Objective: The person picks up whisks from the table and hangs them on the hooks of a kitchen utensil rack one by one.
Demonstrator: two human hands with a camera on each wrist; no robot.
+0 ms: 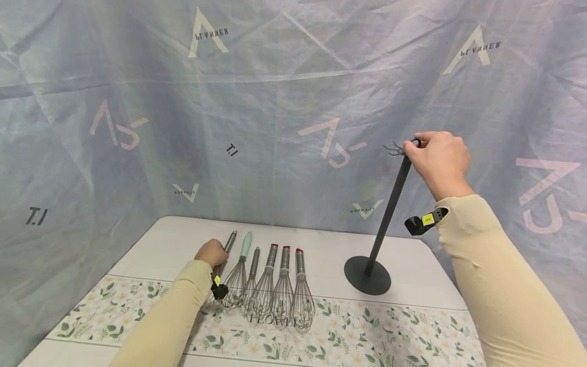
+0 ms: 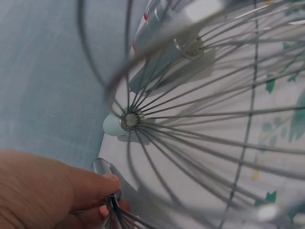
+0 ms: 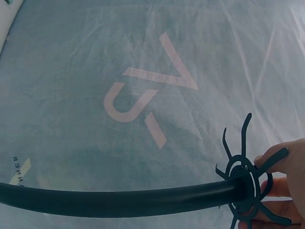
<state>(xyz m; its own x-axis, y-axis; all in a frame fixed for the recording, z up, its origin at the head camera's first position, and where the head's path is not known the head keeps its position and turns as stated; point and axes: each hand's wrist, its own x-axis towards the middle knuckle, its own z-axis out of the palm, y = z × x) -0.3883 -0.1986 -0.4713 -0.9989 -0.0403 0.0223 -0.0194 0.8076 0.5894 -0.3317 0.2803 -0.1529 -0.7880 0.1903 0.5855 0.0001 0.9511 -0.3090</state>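
Head view: left of the black hook stand (image 1: 390, 214), the left hand (image 1: 211, 252) grips the steel-handled whisk (image 1: 231, 241) on the worktop (image 1: 330, 270); the right hand (image 1: 443, 158) holds the stand's top. Left wrist: fingers (image 2: 97, 185) are clamped on that whisk; grasping seems the step, and lifting it clear the next call. Right wrist: fingers clamp the hook ring (image 3: 249, 187), though the frame edge hides some.

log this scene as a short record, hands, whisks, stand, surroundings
left hand: grips the leftmost whisk
right hand: holds the top of the black stand, by its hooks
stand base: round, on the table
whisk count: six
other whisks: mint-handled whisk, small whisk, three red-ended whisks
backdrop: grey-blue printed fabric
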